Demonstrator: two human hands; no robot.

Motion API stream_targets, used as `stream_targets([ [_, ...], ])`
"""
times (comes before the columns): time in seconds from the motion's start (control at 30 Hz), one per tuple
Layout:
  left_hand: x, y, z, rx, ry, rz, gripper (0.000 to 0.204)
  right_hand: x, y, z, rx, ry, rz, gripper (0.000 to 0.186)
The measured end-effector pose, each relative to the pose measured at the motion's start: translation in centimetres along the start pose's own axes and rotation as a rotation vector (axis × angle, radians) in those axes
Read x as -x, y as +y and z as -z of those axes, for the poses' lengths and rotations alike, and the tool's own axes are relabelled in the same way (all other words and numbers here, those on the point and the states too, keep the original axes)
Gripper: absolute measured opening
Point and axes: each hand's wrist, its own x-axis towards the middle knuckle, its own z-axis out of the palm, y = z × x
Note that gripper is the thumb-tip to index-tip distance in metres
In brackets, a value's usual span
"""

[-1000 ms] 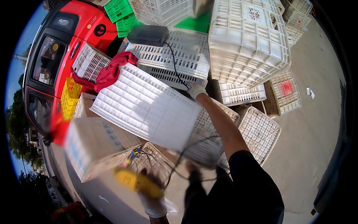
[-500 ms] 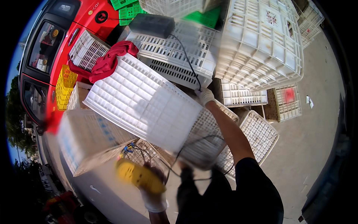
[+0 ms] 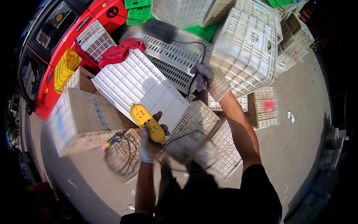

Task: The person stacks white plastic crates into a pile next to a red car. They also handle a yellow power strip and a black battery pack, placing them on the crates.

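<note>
My left hand [image 3: 149, 146] is wrapped round a yellow power strip [image 3: 148, 123], its socket face turned up. A dark cord [image 3: 179, 137] runs from the strip's lower end and loops over the crates by my legs. My right hand [image 3: 210, 77], in a striped work glove, pinches a black cable [image 3: 204, 52]. This cable comes from a black box-shaped adapter [image 3: 160, 30] lying on a white slotted crate [image 3: 182, 52]; its lower end hangs below my fingers, and I cannot make out a plug. An upturned white crate [image 3: 140, 80] lies between the strip and the adapter.
A red car [image 3: 67, 48] stands at the left, a thin cable leading to its side. A red cloth [image 3: 121, 52], a yellow crate [image 3: 66, 71] and a large white crate [image 3: 242, 52] surround the work. A coil of wire [image 3: 123, 153] lies at lower left.
My left hand has raised the power strip up and over the white crate's near edge. My right hand has lifted the black cable slightly, and the view has shifted.
</note>
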Motion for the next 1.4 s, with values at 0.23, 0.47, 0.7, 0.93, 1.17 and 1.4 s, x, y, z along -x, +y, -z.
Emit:
stream_targets([
  [0.23, -4.0, -1.9, -1.5, 0.152, -0.221, 0.175, 0.072, -1.0, 0.0, -5.1, -0.074, -0.165, -0.075, 0.024],
  [0.47, -2.1, -1.4, 0.0, 0.127, -0.208, 0.290, 0.073, 0.4, 4.5, -3.2, 0.110, -0.090, -0.156, 0.035],
  [0.7, -2.0, -0.9, -0.2, 0.084, -0.147, 0.269, 0.070, 10.5, 13.7, -0.6, 0.453, -0.482, -0.142, 0.057],
  [0.93, -1.5, -1.2, -2.0, 0.036, -0.220, 0.301, 0.068, 12.5, 17.1, 0.0, 0.602, -0.338, -0.116, 0.017],
  [1.17, -0.6, -0.6, -1.4, -0.092, -0.168, 0.230, 0.070, 14.4, 9.7, 0.1, 0.297, 0.001, 0.007, 0.018],
  [1.4, 0.9, -2.1, -1.5, -0.116, -0.109, 0.248, 0.074, 12.0, 4.6, -2.4, -0.252, 0.118, 0.383, 0.025],
])
